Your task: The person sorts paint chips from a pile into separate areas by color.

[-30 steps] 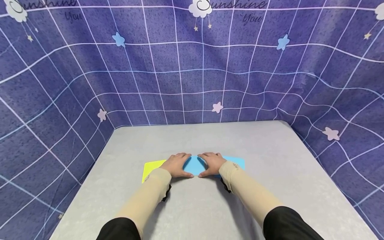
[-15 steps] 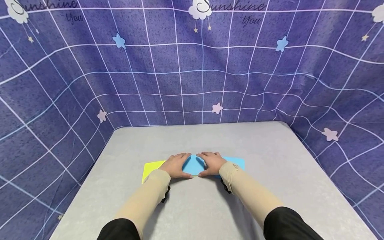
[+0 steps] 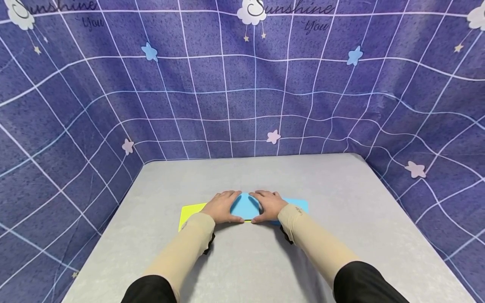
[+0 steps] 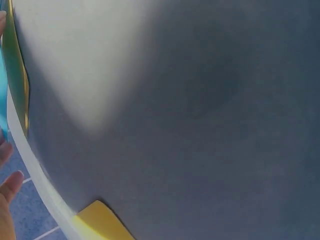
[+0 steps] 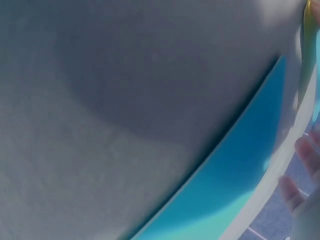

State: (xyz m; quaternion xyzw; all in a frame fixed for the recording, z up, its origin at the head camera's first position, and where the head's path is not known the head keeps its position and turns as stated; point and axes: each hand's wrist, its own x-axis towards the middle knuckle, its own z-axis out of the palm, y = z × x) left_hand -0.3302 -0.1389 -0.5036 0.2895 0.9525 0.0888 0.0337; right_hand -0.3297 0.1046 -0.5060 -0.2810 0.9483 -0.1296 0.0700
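In the head view my left hand (image 3: 222, 207) and right hand (image 3: 268, 206) hold a thin blue sheet (image 3: 244, 207) between them, thumbs at its near edge and fingers at its far edge. A narrow yellow strip (image 3: 248, 221) shows under that near edge. Both wrist views show a yellowish sheet (image 4: 20, 80) against the blue one, tilted off the table. Left of my left hand lies a flat yellow sheet (image 3: 191, 209), partly hidden by the hand and sleeve. A second blue sheet (image 3: 299, 204) lies beside my right hand, its lower part covered by the wrist.
The sheets and hands are at the middle of a light grey table (image 3: 242, 176). A purple curtain (image 3: 212, 105) with grid lines and stars surrounds the table's back and sides.
The middle blue sheet has come up slightly at its far edge, and more of the yellow strip shows below its near edge. Both hands keep nearly the same place.
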